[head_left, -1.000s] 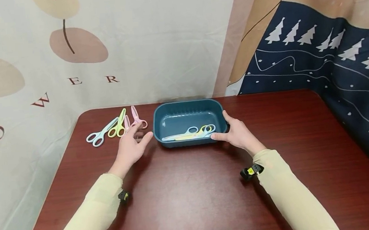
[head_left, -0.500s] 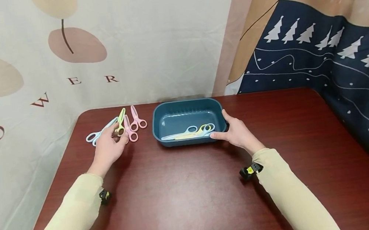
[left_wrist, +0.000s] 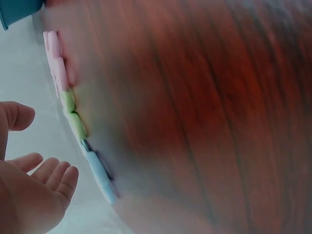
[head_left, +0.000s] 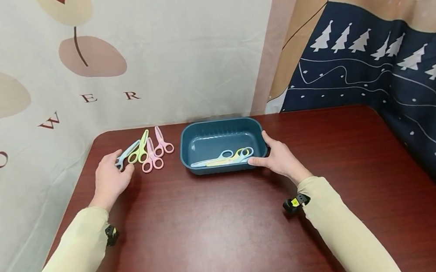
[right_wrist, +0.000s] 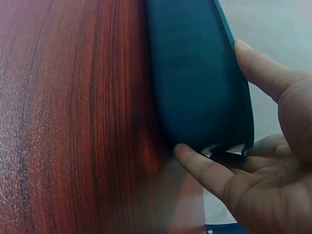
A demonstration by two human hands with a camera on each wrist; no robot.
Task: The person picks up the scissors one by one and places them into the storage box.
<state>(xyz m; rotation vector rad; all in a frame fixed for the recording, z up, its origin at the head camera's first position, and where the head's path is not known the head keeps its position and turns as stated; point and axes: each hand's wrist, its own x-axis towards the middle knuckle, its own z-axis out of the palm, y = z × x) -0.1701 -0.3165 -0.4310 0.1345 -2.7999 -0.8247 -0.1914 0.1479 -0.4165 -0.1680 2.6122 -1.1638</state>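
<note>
From the head view, the left hand (head_left: 111, 179) hovers at the handle end of the light-blue scissors (head_left: 129, 150) on the table (head_left: 210, 224), thumb and fingers parted; its approach from the handle side probably comes from how the scissors lie, loops toward the person and blades pointing away. Beside them, the lime-green scissors (head_left: 142, 146), the front pink scissors (head_left: 150, 147) and the rear pink scissors (head_left: 159, 136) share that direction, so every handle sits within easy reach. The rectangular teal tub (head_left: 218, 140) stands to the right of this cluster, with other scissors, light blue and pale yellow (head_left: 224, 161), lying along its near wall, more or less parallel to it. The right hand (head_left: 280, 158) clasps the tub's right end, thumb over the near corner, likely to keep it from sliding. In the left wrist view, the left hand is unclosed, a gap between thumb and fingers and nothing between them; pink, green and blue handles line the far side of the wood, seen nearly edge-on. In the right wrist view, one digit presses the tub's rim while another meets its lower edge, a spread that should brace the wall from top to bottom.
</note>
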